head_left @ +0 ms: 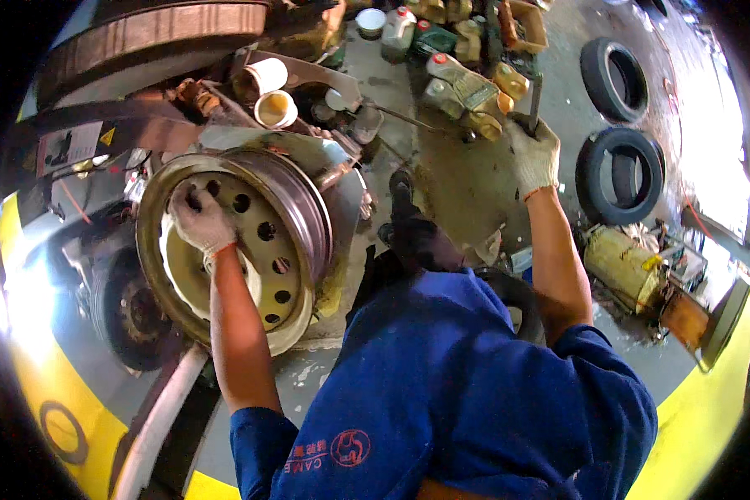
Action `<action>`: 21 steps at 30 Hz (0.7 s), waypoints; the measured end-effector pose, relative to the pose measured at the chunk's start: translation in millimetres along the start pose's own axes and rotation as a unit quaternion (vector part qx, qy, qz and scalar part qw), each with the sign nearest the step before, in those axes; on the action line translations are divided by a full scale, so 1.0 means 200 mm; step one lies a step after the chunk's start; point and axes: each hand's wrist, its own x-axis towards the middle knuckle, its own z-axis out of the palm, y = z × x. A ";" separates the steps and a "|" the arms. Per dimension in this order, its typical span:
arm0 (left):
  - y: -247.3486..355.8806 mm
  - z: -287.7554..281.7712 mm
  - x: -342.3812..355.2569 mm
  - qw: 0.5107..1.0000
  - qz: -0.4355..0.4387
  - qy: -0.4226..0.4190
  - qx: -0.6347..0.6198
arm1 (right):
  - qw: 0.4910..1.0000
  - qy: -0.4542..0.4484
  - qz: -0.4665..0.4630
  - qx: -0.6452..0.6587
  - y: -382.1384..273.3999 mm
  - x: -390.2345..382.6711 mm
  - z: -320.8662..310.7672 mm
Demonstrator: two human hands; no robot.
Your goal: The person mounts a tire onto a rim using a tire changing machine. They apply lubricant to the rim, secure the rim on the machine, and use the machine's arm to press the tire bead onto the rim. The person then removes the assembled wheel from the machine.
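Observation:
A large steel wheel rim point(257, 240), with round holes about its disc and no tyre on it, stands tilted at the left on a machine. My left hand point(202, 220), in a whitish work glove, is on the disc with its fingers curled at one of the holes. The fingertips are partly hidden there. On the right, my right hand point(535, 152), gloved too, is closed round a dark upright metal bar point(537, 98). The bar's upper end is near a wooden box.
Oily jugs and bottles point(458, 87) crowd the floor ahead. Two tyres point(615, 79) lie at the far right, above a yellowish cylindrical tank point(623, 260). White tubs point(275, 108) sit on the machine behind the rim. A big tyre point(154, 42) is at the upper left.

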 end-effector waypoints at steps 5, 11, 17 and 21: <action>0.09 -0.03 0.00 0.997 -0.065 -0.048 -0.010 | 0.996 0.078 -0.011 -0.045 0.30 -0.05 -0.36; 0.41 -0.23 -0.04 0.951 -0.220 -0.017 -0.219 | 0.993 0.109 0.039 -0.026 0.67 0.02 -0.73; 1.07 -0.02 -0.56 0.935 -0.246 -0.088 -0.240 | 0.986 0.097 0.131 -0.046 0.98 0.51 -0.70; 1.48 0.58 -0.80 0.913 -0.038 -0.359 -0.189 | 0.996 0.016 0.058 -0.069 1.04 0.86 -0.69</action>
